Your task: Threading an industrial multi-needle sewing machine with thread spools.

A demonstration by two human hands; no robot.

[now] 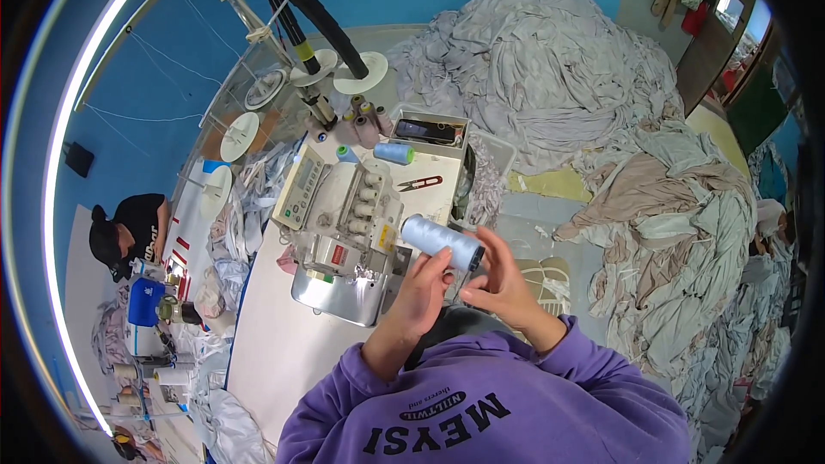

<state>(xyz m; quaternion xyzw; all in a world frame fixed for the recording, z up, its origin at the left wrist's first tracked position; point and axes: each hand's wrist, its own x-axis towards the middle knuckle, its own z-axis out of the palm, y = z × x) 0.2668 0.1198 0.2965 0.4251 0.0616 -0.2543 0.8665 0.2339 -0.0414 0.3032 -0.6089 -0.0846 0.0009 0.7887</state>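
Observation:
A large light-blue thread cone (436,239) with a dark base is held between my two hands in front of my chest, tilted. The fingers of my left hand (419,290) press against it from below. My right hand (505,285) curls round its dark end, thumb and forefinger bent. Just to the left stands an overlock sewing machine (344,215) with a shiny metal front plate. Behind it on the table, a blue thread cone (394,153) lies on its side, and red-handled thread snips (420,183) rest nearby.
An open box (458,134) with a phone stands at the table's (266,335) far corner, beside several grey-brown thread cones (365,120). Fabric heaps (541,60) cover the floor behind and to the right. White spool discs (361,73) stand at the back. Another person (129,232) sits at the left.

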